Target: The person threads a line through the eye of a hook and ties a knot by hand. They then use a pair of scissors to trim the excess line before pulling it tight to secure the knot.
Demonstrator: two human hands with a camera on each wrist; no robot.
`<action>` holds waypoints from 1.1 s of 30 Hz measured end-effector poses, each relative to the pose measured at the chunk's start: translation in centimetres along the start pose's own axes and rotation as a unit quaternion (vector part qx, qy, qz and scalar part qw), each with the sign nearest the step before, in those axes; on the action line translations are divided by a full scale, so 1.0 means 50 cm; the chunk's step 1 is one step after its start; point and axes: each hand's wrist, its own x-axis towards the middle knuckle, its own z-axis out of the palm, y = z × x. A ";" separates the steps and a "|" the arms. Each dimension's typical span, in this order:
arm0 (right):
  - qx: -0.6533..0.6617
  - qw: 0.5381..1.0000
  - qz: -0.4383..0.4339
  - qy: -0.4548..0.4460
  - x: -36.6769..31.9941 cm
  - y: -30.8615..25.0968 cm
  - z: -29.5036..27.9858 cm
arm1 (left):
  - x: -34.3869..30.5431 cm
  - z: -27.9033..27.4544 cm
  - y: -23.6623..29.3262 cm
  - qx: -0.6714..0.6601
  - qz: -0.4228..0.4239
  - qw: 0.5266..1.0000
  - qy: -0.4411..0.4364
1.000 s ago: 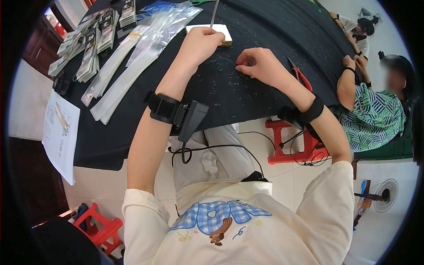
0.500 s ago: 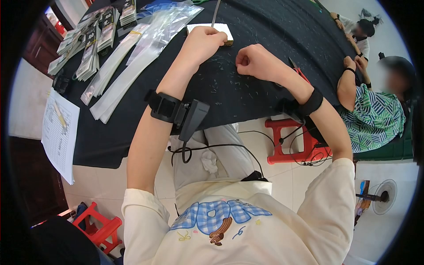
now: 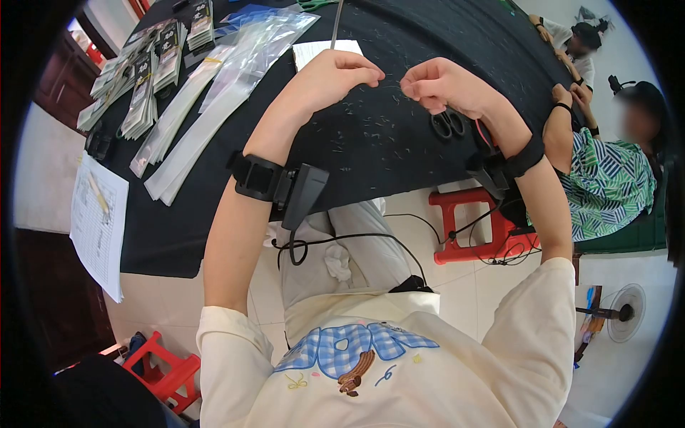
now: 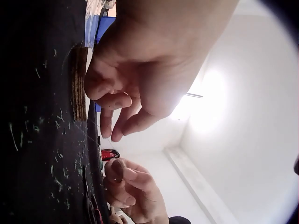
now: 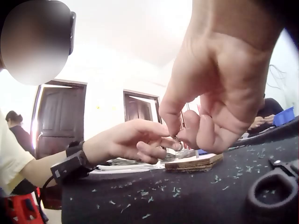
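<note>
In the head view my left hand [image 3: 325,82] is raised by the near edge of a white-topped block [image 3: 314,51], thumb and forefinger pinched together. A fine thread [image 4: 96,125] runs faintly from its fingertips in the left wrist view. My right hand [image 3: 449,87] faces it a short gap away, fingers curled and thumb against the forefinger. At its fingertips a small dark piece [image 5: 175,138] shows in the right wrist view; its kind is too small to tell. From the block, layered brown at its side, a thin metal rod [image 3: 337,25] rises.
Black-handled scissors [image 3: 448,125] lie under my right hand, with a red-handled tool beside them. Green thread snippets are scattered over the black cloth [image 3: 357,171]. Clear plastic sleeves [image 3: 242,75] and banded card stacks [image 3: 143,93] lie left. Other people [image 3: 606,171] sit at right.
My left hand has moved off the block's front edge toward the right. The right hand has shifted right and slightly up, uncovering the black-handled scissors. The view has shifted slightly.
</note>
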 end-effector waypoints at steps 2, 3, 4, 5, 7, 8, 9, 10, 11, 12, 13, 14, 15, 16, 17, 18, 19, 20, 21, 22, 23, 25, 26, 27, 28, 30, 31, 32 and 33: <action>0.032 0.999 0.009 -0.011 -0.010 -0.005 -0.005 | -0.001 0.003 0.001 0.005 0.010 1.000 -0.018; 0.064 0.998 0.018 -0.022 -0.014 -0.009 -0.007 | -0.002 0.004 0.001 0.001 0.022 0.999 -0.038; 0.064 0.998 0.018 -0.022 -0.015 -0.010 -0.009 | -0.002 0.004 0.001 -0.003 0.034 0.998 -0.057; 0.076 0.997 0.019 -0.022 -0.018 -0.010 -0.012 | -0.002 0.005 0.000 -0.003 0.034 0.998 -0.058; 0.087 0.996 0.021 -0.022 -0.021 -0.010 -0.014 | 0.000 0.008 -0.004 0.005 0.063 0.996 -0.060; 0.093 0.995 0.016 -0.020 -0.022 -0.010 -0.015 | 0.001 0.008 -0.006 0.005 0.063 0.996 -0.060; 0.099 0.995 0.012 -0.018 -0.024 -0.009 -0.016 | 0.002 0.008 -0.006 0.006 0.058 0.996 -0.065; 0.099 0.995 0.012 -0.017 -0.023 -0.006 -0.018 | 0.002 0.007 -0.006 0.006 0.053 0.996 -0.069; 0.101 0.995 0.011 -0.016 -0.022 -0.001 -0.021 | 0.003 0.006 -0.006 0.007 0.053 0.996 -0.070; 0.103 0.995 0.010 -0.014 -0.021 0.001 -0.022 | 0.003 0.004 -0.004 0.017 0.057 0.996 -0.070; 0.104 0.994 0.010 -0.014 -0.022 0.002 -0.021 | 0.004 0.004 -0.003 0.026 0.061 0.995 -0.070; 0.111 0.994 0.015 -0.009 -0.025 0.001 -0.020 | 0.004 0.004 -0.002 0.027 0.061 0.995 -0.070; 0.119 0.993 0.019 -0.004 -0.026 0.001 -0.019 | 0.001 0.003 0.003 0.020 0.061 0.996 -0.067; 0.119 0.993 0.019 -0.004 -0.026 0.003 -0.020 | -0.001 0.002 0.008 0.014 0.062 0.996 -0.063; 0.125 0.992 0.021 -0.008 -0.027 0.008 -0.022 | -0.003 0.001 0.013 0.014 0.062 0.996 -0.063; 0.131 0.991 0.023 -0.012 -0.027 0.011 -0.023 | -0.006 0.001 0.018 -0.009 0.040 0.997 -0.061; 0.131 0.991 0.023 -0.012 -0.029 0.011 -0.025 | -0.007 0.001 0.021 -0.031 0.019 0.998 -0.058; 0.125 0.992 0.020 -0.011 -0.032 0.011 -0.026 | -0.007 -0.001 0.019 -0.031 0.019 0.998 -0.058; 0.119 0.993 0.017 -0.009 -0.034 0.011 -0.027 | -0.007 -0.003 0.016 -0.087 0.009 0.993 -0.075; 0.119 0.993 0.017 -0.009 -0.037 0.013 -0.030 | -0.007 -0.006 0.013 -0.144 0.000 0.985 -0.092; 0.119 0.993 0.019 -0.003 -0.039 0.014 -0.033 | -0.005 -0.009 0.010 -0.144 0.000 0.985 -0.092; 0.118 0.993 0.021 0.004 -0.046 0.019 -0.042 | -0.003 -0.015 0.008 -0.299 0.020 0.948 -0.110; 0.122 0.992 0.019 0.010 -0.049 0.022 -0.047 | -0.003 -0.017 0.007 -0.298 0.020 0.948 -0.111; 0.126 0.992 0.018 0.015 -0.052 0.026 -0.053 | -0.006 -0.019 0.011 -0.345 0.013 0.933 -0.106; 0.125 0.992 0.017 0.016 -0.054 0.033 -0.061 | -0.007 -0.021 0.014 -0.391 0.006 0.915 -0.102; 0.147 0.989 0.004 -0.009 -0.058 0.039 -0.073 | -0.008 -0.026 0.013 -0.433 0.007 0.893 -0.121; 0.147 0.989 0.003 -0.008 -0.061 0.038 -0.073 | -0.008 -0.029 0.013 -0.475 0.007 0.869 -0.140; 0.150 0.989 0.011 0.015 -0.067 0.036 -0.070 | -0.007 -0.033 0.011 -0.474 0.008 0.869 -0.141; 0.152 0.987 0.019 0.039 -0.071 0.034 -0.068 | -0.006 -0.037 0.008 -0.508 0.012 0.843 -0.173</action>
